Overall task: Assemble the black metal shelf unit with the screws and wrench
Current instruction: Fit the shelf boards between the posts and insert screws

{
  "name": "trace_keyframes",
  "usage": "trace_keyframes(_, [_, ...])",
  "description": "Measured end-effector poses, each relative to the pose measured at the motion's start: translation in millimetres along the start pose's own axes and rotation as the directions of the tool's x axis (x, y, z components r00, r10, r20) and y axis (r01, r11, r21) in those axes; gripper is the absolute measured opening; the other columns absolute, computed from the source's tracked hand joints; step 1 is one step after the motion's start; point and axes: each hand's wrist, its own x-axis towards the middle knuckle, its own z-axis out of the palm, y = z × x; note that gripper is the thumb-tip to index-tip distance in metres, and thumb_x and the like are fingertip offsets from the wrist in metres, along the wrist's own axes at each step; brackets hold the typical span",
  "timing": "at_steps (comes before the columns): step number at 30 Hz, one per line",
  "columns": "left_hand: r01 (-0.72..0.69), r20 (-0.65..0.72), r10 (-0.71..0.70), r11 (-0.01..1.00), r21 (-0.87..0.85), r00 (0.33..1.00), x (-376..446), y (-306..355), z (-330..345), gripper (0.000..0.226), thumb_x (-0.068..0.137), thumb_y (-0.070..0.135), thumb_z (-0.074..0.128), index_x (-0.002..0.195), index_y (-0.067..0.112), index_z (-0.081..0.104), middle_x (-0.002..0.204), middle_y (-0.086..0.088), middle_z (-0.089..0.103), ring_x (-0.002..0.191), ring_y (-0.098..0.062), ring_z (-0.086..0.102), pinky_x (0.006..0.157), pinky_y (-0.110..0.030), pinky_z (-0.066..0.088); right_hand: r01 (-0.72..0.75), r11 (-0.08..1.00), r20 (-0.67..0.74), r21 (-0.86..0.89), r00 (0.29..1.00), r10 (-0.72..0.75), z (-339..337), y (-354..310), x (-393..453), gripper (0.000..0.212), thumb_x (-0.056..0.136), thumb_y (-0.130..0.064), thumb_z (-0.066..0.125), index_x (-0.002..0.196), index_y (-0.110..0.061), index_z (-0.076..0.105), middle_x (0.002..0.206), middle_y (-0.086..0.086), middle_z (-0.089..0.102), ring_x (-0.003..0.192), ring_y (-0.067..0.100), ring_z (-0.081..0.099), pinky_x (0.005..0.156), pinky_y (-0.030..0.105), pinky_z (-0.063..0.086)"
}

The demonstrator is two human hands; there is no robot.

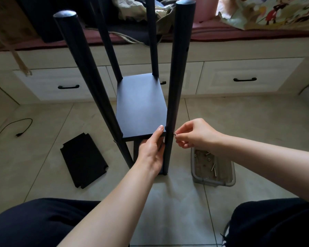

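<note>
The black shelf unit stands upright on the tiled floor, several round posts rising toward me. One black shelf panel (141,106) sits fitted between the posts. My left hand (152,148) grips the panel's near edge beside the near right post (177,82), thumb on top. My right hand (194,133) pinches a small silver screw (174,134) against the right side of that post at panel height. No wrench is visible.
A loose black shelf panel (83,160) lies flat on the floor to the left. A clear plastic tray (213,180) with several screws sits right of the unit. A black cable (12,130) trails at far left. White drawers (244,77) and a cluttered bench stand behind. My knees frame the bottom.
</note>
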Motion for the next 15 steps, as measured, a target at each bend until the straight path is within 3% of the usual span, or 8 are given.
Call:
trace_keyframes(4, [-0.007,0.029,0.006,0.999,0.047,1.000,1.8,-0.5,-1.3,0.006,0.090,0.010,0.071,0.087,0.005,0.073,0.080,-0.010,0.075,0.069,-0.019,0.074,0.056,-0.021,0.056,0.045,0.999,0.025,-0.002,0.999,-0.045,-3.3,1.5,-1.4,0.010,0.086,-0.006,0.072,0.076,-0.005,0.072,0.066,0.012,0.071,0.055,0.015,0.066,0.055,0.023,0.053])
trace_keyframes(15, [-0.013,0.038,0.011,0.998,0.061,0.999,1.0,2.2,0.2,0.016,0.090,0.007,0.070,0.074,0.009,0.074,0.074,-0.006,0.074,0.063,-0.015,0.072,0.053,-0.020,0.054,0.050,0.998,0.078,-0.027,0.996,-0.048,-6.5,-2.6,-0.3,0.018,0.091,-0.012,0.069,0.077,0.000,0.071,0.064,0.013,0.071,0.057,0.019,0.069,0.055,0.027,0.058])
